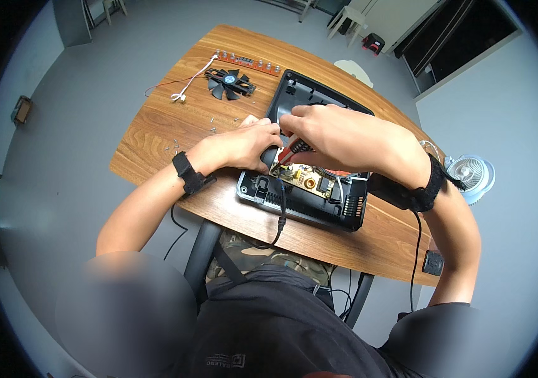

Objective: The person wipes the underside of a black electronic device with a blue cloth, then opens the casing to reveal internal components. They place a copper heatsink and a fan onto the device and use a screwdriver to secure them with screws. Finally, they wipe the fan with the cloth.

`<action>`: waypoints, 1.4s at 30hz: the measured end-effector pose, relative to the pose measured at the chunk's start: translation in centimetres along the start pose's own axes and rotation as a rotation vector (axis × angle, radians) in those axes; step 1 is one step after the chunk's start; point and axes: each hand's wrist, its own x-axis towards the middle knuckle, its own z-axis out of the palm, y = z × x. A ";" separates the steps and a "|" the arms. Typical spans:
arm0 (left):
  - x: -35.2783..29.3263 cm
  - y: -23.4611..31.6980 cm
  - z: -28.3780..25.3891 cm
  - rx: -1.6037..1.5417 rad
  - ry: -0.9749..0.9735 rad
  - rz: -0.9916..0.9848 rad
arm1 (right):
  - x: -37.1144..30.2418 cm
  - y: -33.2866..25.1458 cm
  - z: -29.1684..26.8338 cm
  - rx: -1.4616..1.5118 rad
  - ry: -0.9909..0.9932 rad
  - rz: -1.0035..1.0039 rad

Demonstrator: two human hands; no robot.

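An opened black appliance housing (338,217) lies on the wooden table in front of me, a yellowish circuit board (300,175) inside it. My right hand (322,132) is closed round a red-and-black handled screwdriver (288,152), slanted down towards the board's left end. The screwdriver's tip is too small to make out. My left hand (247,145) curls its fingers round a dark rounded part (269,156) beside that end of the board. A reddish coil (337,172) shows partly under my right forearm. Behind my hands lies the black cover (300,91).
A black fan (230,82) and a long red button board (247,62) with white wires lie at the far left. Several loose screws (213,130) are scattered left of the housing. A black cable (283,220) runs from the housing over the table's near edge.
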 end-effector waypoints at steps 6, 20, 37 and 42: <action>0.0 -1.0 1.3 -0.005 0.092 0.062 | 1.0 -1.8 -0.6 -0.085 -0.144 0.170; -2.3 -3.4 -4.0 -0.015 0.310 0.112 | 0.3 -1.4 0.4 -0.021 -0.097 0.199; -7.7 -10.3 -3.6 0.071 0.208 -0.354 | 0.2 -1.0 1.1 0.000 0.002 0.172; -7.8 -8.3 -3.1 0.086 0.220 -0.217 | 0.0 -1.5 0.8 -0.009 0.023 0.145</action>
